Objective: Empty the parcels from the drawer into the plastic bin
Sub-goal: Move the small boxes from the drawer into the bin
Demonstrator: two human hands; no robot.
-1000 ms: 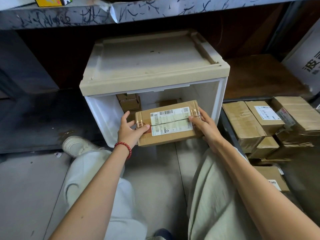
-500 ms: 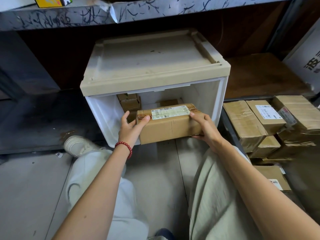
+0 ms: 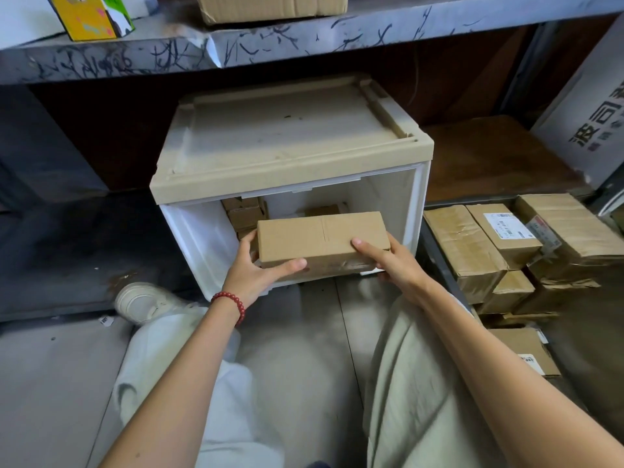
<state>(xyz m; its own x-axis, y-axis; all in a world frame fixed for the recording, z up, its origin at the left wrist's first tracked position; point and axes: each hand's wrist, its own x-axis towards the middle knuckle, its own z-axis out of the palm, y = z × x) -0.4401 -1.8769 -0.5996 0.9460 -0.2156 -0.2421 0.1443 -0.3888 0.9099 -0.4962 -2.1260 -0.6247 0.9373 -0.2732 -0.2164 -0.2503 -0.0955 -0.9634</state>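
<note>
**Item 1, drawer** (image 3: 290, 140): white plastic body with a beige ribbed top. Its front is open toward the person. It stands on the floor beneath a scuffed grey shelf (image 3: 304, 45).

**Item 2, parcel** (image 3: 320, 238): plain brown carton, long side across, taped seam on the upper face. It is held roughly level at the drawer's open mouth, just above the lower front edge.

**Item 3, left hand** (image 3: 260, 275): grips the parcel's left end at the drawer's left front. The thumb lies along the near top edge and the fingers wrap round the far side. A red bead bracelet (image 3: 233, 300) is on the wrist.

**Item 4, right hand** (image 3: 388, 261): grips the parcel's right end. The thumb presses on the upper face; the fingers curl underneath and are mostly hidden.

**Item 5, small parcels** (image 3: 244, 214): stacked in the drawer's back left corner. One further carton (image 3: 322, 209) sits at the back, partly hidden by the held parcel.

**Item 6, parcel pile** (image 3: 472, 251): brown cartons stacked just beside the drawer's right wall. One labelled carton (image 3: 506, 228) shows a white sticker.

**Item 7, white carton** (image 3: 594, 123): printed with black characters, right of the drawer and farther back.

**Item 8, yellow box** (image 3: 91, 15): on the shelf, above and left of the drawer.

**Item 9, shoe** (image 3: 141, 300): pale, on the floor left of the drawer's front corner
</note>
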